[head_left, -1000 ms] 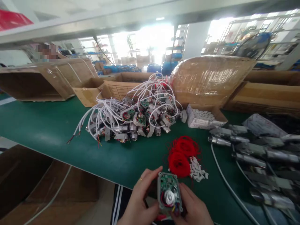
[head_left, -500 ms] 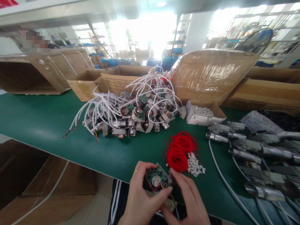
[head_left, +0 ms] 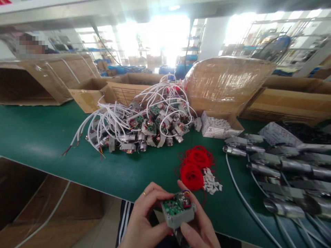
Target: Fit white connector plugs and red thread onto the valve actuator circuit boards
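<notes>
A grey housing with a green circuit board [head_left: 178,210] is held between both hands above the bench's front edge. My left hand [head_left: 147,213] grips its left side, fingers along the back rim and thumb low at the front. On the right side, my right hand [head_left: 198,224] closes round it, the thumb pressed near its lower front. Coloured wires and a round metal part show in the housing's open top. Just beyond the hands lie coils of red wire [head_left: 192,175] and a small heap of white connectors [head_left: 212,182].
Similar units with white cables [head_left: 139,127] are piled mid-bench. A small box of white pieces [head_left: 219,125] stands right of them. Metal cylinders with grey housings [head_left: 281,168] lie at the right. Cardboard boxes [head_left: 88,93] line the back; a person [head_left: 33,44] is at far left.
The housing has been turned and tilted, so its grey side wall now faces me. Both hands have shifted their hold around it. The view has moved slightly right.
</notes>
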`<state>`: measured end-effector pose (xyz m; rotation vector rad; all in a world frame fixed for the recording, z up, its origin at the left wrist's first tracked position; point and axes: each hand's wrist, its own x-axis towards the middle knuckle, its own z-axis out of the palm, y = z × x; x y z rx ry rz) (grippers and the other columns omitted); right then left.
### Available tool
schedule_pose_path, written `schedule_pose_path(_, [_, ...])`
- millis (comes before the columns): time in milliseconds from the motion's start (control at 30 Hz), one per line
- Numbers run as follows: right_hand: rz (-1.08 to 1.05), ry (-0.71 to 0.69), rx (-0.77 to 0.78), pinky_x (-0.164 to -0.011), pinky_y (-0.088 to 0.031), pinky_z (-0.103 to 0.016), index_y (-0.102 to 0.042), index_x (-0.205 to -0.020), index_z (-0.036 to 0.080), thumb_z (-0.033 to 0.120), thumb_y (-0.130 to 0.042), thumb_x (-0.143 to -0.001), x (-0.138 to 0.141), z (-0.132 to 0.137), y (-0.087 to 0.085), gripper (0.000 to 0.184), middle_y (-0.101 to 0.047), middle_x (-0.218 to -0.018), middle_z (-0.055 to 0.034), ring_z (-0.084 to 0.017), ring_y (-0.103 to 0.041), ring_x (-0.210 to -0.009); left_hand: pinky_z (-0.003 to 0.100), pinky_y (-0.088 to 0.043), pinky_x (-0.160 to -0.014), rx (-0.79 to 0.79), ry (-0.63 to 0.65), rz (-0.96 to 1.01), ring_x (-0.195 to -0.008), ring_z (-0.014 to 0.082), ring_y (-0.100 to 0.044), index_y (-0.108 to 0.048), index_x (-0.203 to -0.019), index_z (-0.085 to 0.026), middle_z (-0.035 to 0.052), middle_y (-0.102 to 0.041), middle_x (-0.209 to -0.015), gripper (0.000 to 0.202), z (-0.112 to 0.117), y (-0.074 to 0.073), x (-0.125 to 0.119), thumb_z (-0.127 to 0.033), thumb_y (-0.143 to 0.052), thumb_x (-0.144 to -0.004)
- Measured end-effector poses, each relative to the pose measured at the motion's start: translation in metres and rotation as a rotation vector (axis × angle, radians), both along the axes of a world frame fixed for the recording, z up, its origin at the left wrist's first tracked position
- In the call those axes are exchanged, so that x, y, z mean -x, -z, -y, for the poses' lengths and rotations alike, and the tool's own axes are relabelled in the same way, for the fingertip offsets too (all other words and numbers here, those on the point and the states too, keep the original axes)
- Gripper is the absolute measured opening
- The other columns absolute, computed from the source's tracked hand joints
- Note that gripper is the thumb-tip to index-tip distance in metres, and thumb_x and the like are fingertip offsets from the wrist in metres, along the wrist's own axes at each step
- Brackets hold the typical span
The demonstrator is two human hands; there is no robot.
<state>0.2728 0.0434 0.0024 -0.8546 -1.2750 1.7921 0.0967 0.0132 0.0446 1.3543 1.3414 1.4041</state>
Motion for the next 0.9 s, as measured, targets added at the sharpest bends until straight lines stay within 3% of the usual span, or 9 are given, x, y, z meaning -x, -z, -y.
schedule_pose_path(67, [0.103,0.056,-0.078,-0.104,-0.056,-0.034,-0.049,-0.152,0.027,0.055,-0.065,-0.095,-0.001,-0.001,0.001,0.065,-0.061,-0.146,-0.0081,-0.03,-0.06,-0.133,0.02,-0.052,-0.074,-0.07,-0.131,-0.108,-0.085,0.0154,-0.065,-0.074,-0.106,-0.03,-0.001,-0.065,-0.094,0.035,0.001,0.004,-0.01,-0.007,-0.077,-0.08])
schedule_pose_path(133, [0.145,0.088,-0.12,-0.108,-0.054,-0.035,-0.048,-0.152,0.026,0.046,-0.073,-0.09,0.001,-0.003,0.001,0.07,-0.056,-0.151,-0.008,-0.032,-0.054,-0.139,0.023,-0.054,-0.078,-0.153,-0.267,-0.227,-0.089,0.0171,-0.065,-0.072,-0.112,-0.028,0.0004,-0.065,-0.099,0.036,0.004,0.01,-0.02,-0.008,-0.077,-0.082])
schedule_pose_path(233, [0.21,0.135,-0.181,-0.107,-0.055,-0.036,-0.054,-0.144,0.021,0.035,-0.081,-0.08,0.005,-0.007,-0.002,0.071,-0.062,-0.143,-0.0114,-0.033,-0.061,-0.131,0.027,-0.055,-0.085,-0.23,-0.372,-0.379,-0.095,0.019,-0.064,-0.068,-0.119,-0.026,0.0035,-0.064,-0.107,0.038,0.006,0.018,-0.029,-0.005,-0.066,-0.087])
schedule_pose_path(333, [0.213,0.167,-0.202,-0.098,-0.059,-0.029,-0.06,-0.13,0.025,0.028,-0.078,-0.081,0.003,-0.013,-0.003,0.053,-0.071,-0.124,-0.0071,-0.026,-0.071,-0.113,0.026,-0.057,-0.083,-0.183,-0.187,-0.323,-0.095,0.019,-0.065,-0.063,-0.125,-0.026,0.004,-0.061,-0.109,0.049,0.007,0.017,-0.021,-0.004,-0.061,-0.081])
schedule_pose_path(467, [0.079,0.01,-0.258,-0.102,-0.054,-0.021,-0.058,-0.134,0.035,0.018,-0.08,-0.078,-0.017,-0.027,0.002,0.062,-0.066,-0.134,-0.0014,-0.02,-0.066,-0.121,0.027,-0.052,-0.097,-0.089,-0.04,-0.19,-0.107,0.0188,-0.063,-0.058,-0.137,-0.032,0.0036,-0.059,-0.122,0.062,0.003,0.002,-0.003,-0.006,-0.061,-0.081])
schedule_pose_path(533, [0.095,-0.036,-0.385,-0.106,-0.05,-0.021,-0.059,-0.136,0.037,0.014,-0.079,-0.078,-0.026,-0.033,0.003,0.065,-0.063,-0.136,-0.0009,-0.02,-0.063,-0.125,0.027,-0.049,-0.1,-0.069,0.002,-0.174,-0.112,0.0192,-0.061,-0.06,-0.137,-0.036,0.0025,-0.059,-0.125,0.059,-0.004,-0.005,-0.003,-0.009,-0.067,-0.085])
schedule_pose_path(633, [0.134,-0.058,-0.519,-0.104,-0.051,-0.022,-0.059,-0.136,0.039,0.01,-0.073,-0.08,-0.031,-0.038,-0.003,0.064,-0.063,-0.13,-0.0008,-0.019,-0.064,-0.12,0.028,-0.051,-0.094,-0.08,0.088,-0.176,-0.107,0.02,-0.062,-0.068,-0.129,-0.036,0.0018,-0.063,-0.115,0.045,-0.018,-0.009,-0.016,-0.018,-0.076,-0.088])
schedule_pose_path(767, [0.112,-0.051,-0.584,-0.098,-0.053,-0.019,-0.061,-0.132,0.039,0.007,-0.07,-0.076,-0.029,-0.039,-0.013,0.066,-0.066,-0.122,0.0012,-0.018,-0.066,-0.114,0.028,-0.051,-0.083,-0.183,0.067,-0.186,-0.091,0.0181,-0.063,-0.074,-0.096,-0.025,0.0017,-0.065,-0.096,0.005,-0.033,-0.008,-0.035,-0.03,-0.075,-0.095])
schedule_pose_path(900, [0.122,-0.025,-0.522,-0.094,-0.053,-0.018,-0.064,-0.126,0.039,0.007,-0.071,-0.071,-0.026,-0.038,-0.018,0.064,-0.069,-0.117,0.0032,-0.016,-0.069,-0.107,0.025,-0.051,-0.076,-0.32,-0.012,-0.248,-0.082,0.0157,-0.061,-0.065,-0.088,-0.022,0.0004,-0.064,-0.085,0.018,-0.032,-0.007,-0.039,-0.034,-0.068,-0.1])
